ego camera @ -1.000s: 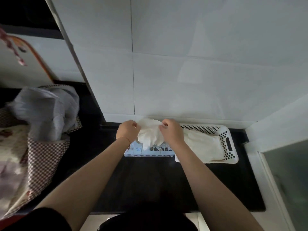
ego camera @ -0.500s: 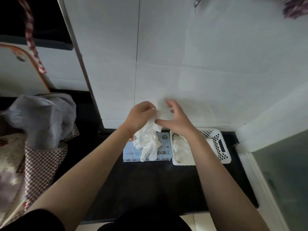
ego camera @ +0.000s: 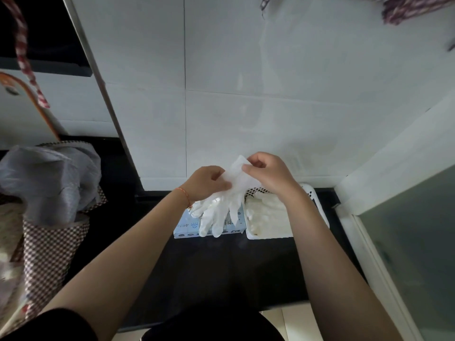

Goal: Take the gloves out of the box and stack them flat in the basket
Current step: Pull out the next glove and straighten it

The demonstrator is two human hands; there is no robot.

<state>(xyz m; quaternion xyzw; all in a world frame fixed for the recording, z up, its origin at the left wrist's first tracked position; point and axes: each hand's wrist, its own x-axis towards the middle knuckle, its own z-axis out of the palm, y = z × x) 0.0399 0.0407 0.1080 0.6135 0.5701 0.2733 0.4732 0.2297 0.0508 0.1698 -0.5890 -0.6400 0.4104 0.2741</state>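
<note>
A white disposable glove [ego camera: 227, 205] hangs fingers down above the blue glove box [ego camera: 187, 226]. My left hand [ego camera: 208, 182] and my right hand [ego camera: 268, 174] both pinch its cuff, holding it spread between them. The box lies flat on the black counter, partly hidden by the glove. Just right of it stands the white perforated basket [ego camera: 317, 205], with a pile of white gloves [ego camera: 266, 217] lying inside. My right forearm covers part of the basket.
A white tiled wall [ego camera: 246, 119] rises right behind the box and basket. A checkered bag holding grey plastic [ego camera: 49, 183] stands at the left. A frosted glass panel [ego camera: 413, 242] borders the counter on the right. A striped cloth [ego camera: 413, 8] hangs at top right.
Both hands lifted the glove up out of the box and spread its cuff; the glove now hangs fully unfolded. The view tilted upward.
</note>
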